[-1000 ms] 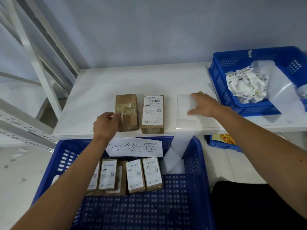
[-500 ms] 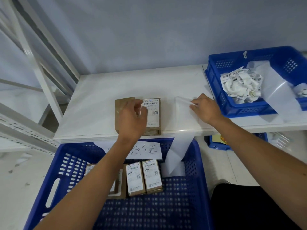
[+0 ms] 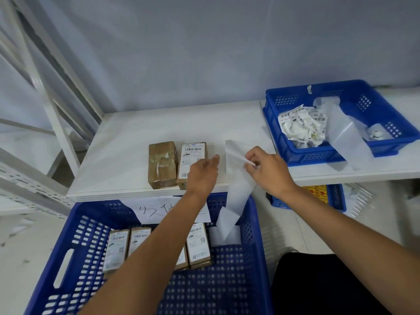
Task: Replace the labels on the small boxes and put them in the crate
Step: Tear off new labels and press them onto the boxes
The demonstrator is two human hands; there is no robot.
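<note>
One bare box [image 3: 162, 164] awaits its sticker as the right hand [image 3: 270, 171] pinches the label strip [image 3: 238, 189]; the left hand [image 3: 202, 176] reaches in, grip released.

Perforated blue crate [image 3: 95, 212]; brown box [image 3: 161, 164]; white label strip [image 3: 238, 189]; white shelf [image 3: 122, 142]; yellow sheet [image 3: 318, 193], perhaps red-printed.

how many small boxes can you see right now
6. Two side by side on the white shelf: a bare brown box and a labelled box. Four more boxes in the near blue crate, one mostly behind the left forearm; others may be hidden.
</note>
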